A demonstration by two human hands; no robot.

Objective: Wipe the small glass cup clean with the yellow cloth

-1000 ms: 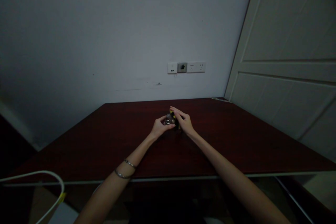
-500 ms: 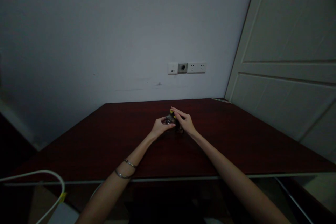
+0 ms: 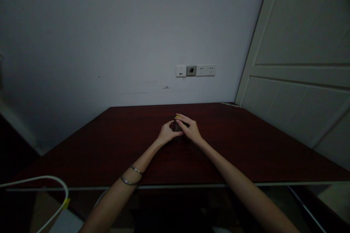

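My left hand (image 3: 167, 133) is closed around the side of a small see-through container (image 3: 177, 127), dark inside, standing on the table or just above it; which one I cannot tell. On top of the container my right hand (image 3: 190, 128) grips a small yellow piece (image 3: 178, 117) that looks like a lid. Its fingers reach over the yellow piece from the right, and its thumb lies in front. Both hands hide much of the container. Two silver bracelets (image 3: 129, 181) circle my left forearm.
The dark red table (image 3: 123, 134) runs back to a grey wall (image 3: 136, 36) with a row of sockets (image 3: 201, 70). A white panelled door or cabinet (image 3: 298, 51) borders the right side. A white cable (image 3: 51, 177) with a yellow tag curves over the front left edge.
My right hand has moved slightly left and down with the yellow piece, closer onto the container. Less of the container shows now. My left hand stays nearly still.
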